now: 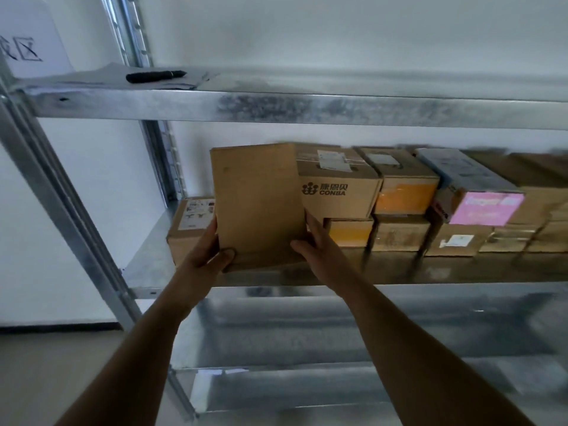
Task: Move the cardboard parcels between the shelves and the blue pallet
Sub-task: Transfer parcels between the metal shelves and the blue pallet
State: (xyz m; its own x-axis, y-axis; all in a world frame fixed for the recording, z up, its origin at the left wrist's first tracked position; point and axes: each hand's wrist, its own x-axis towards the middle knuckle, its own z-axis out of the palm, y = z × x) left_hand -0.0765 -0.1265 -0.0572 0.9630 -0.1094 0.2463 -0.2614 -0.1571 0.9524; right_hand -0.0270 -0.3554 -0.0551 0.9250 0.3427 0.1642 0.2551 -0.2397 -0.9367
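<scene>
— Gripping what, exactly?

— Clamping a plain cardboard parcel (258, 204) between both hands: left hand (209, 253) curling round its near left corner, thumb on the front face; right hand (316, 241) pressing the right edge, fingers wrapping behind.

— Standing how?

— Upright, long axis running up and down, tilting slightly left. Hovering at the near lip of the middle shelf (399, 269), left of the CONBA box (338, 189) and just in front of a low labelled box (190, 222).

— Going in or coming out?

— Impossible telling. Either way, turning on that narrow slot between the CONBA box and the low box; left hand sitting nearer the open end.

— Surfaces?

— Matte brown card, sharp-edged, unmarked; galvanised, mottled steel shelving. Lying on the top shelf (307, 109), a black marker (155, 76) on paper.
</scene>
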